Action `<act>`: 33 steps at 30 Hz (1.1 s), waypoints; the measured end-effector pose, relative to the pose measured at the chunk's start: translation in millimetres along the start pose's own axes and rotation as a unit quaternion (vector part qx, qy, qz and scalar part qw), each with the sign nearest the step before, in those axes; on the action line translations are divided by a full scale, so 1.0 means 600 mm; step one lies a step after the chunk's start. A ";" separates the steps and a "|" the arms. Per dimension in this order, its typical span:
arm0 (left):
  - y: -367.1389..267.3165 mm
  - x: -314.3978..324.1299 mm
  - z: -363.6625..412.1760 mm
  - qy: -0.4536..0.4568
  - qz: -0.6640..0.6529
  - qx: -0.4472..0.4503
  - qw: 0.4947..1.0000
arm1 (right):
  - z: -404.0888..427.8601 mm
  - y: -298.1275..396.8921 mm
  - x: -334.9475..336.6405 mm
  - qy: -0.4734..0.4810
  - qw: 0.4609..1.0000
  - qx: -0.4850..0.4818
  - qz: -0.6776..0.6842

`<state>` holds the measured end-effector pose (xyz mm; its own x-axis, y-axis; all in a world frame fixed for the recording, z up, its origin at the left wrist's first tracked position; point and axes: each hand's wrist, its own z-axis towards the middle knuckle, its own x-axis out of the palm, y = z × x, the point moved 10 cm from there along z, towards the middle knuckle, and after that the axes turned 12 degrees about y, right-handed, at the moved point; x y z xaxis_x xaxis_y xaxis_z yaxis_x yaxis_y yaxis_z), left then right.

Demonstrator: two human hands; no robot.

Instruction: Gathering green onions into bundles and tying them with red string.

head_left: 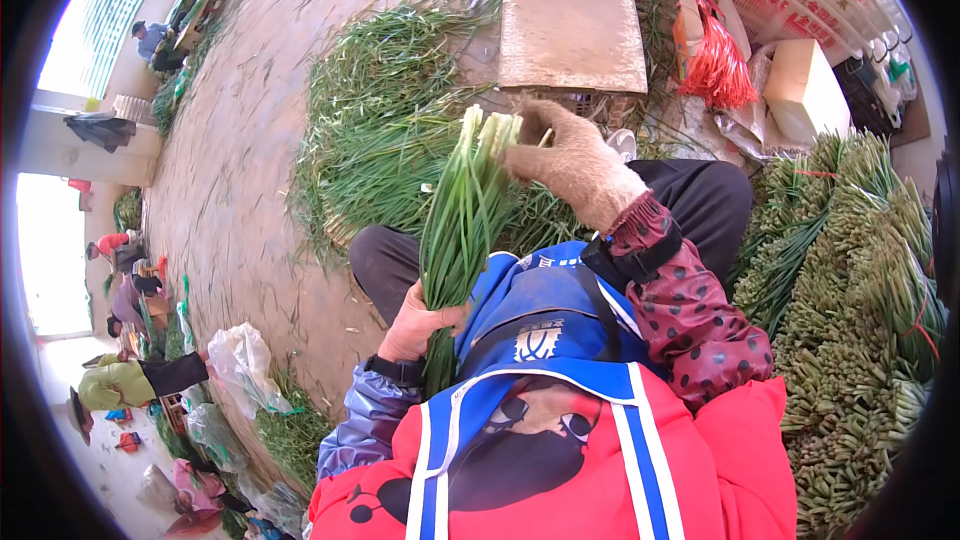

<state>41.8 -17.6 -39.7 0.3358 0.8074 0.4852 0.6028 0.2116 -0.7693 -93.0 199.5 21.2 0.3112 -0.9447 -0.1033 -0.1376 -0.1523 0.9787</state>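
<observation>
My left hand point(424, 324), bare, is closed around the leafy lower part of a bunch of garlic chives point(463, 210). The bunch stands tilted in front of my blue apron point(525, 307), pale cut ends up and leaf tips down. My right hand point(566, 157), in a fuzzy tan glove, curls beside those pale ends, its fingertips touching the right edge of the bunch. A thin pale stalk point(546, 138) shows in the gap between thumb and fingers; whether they grip it is unclear. Beyond the bunch, loose chives point(382, 127) lie heaped on the floor.
A worn board point(574, 26) rests on a low support ahead. Red plastic ties point(716, 60) hang near a foam block point(806, 90). Stacked chive bundles point(847, 315) fill my right side. At left, a person in a green top point(116, 386) is near a clear plastic bag point(246, 367).
</observation>
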 end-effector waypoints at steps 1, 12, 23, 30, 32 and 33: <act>0.007 -0.002 -0.001 0.001 -0.010 -0.011 1.000 | 0.000 0.005 0.000 -0.001 1.000 0.001 0.001; 0.010 -0.018 -0.003 -0.020 -0.022 0.011 0.999 | -0.015 -0.062 0.036 0.093 0.968 0.066 0.225; 0.016 -0.041 -0.039 0.011 -0.006 -0.060 0.998 | -0.070 -0.117 -0.309 -0.432 0.886 -0.060 0.160; -0.009 -0.064 -0.050 -0.051 0.061 -0.033 0.996 | -0.027 -0.104 -0.205 -0.211 0.889 0.111 -0.391; -0.011 -0.057 -0.043 -0.041 0.072 -0.029 0.996 | 0.010 -0.156 -0.080 -0.015 0.997 0.067 -0.024; -0.009 -0.046 -0.038 -0.013 0.073 -0.027 0.997 | 0.015 -0.167 -0.021 0.055 0.988 0.046 0.140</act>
<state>45.9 -53.4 -39.3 0.4052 0.8413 0.3580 0.5873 0.0606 -0.8071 -91.4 224.0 -77.2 0.3476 -0.9173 0.1941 -0.3168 0.0800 0.9451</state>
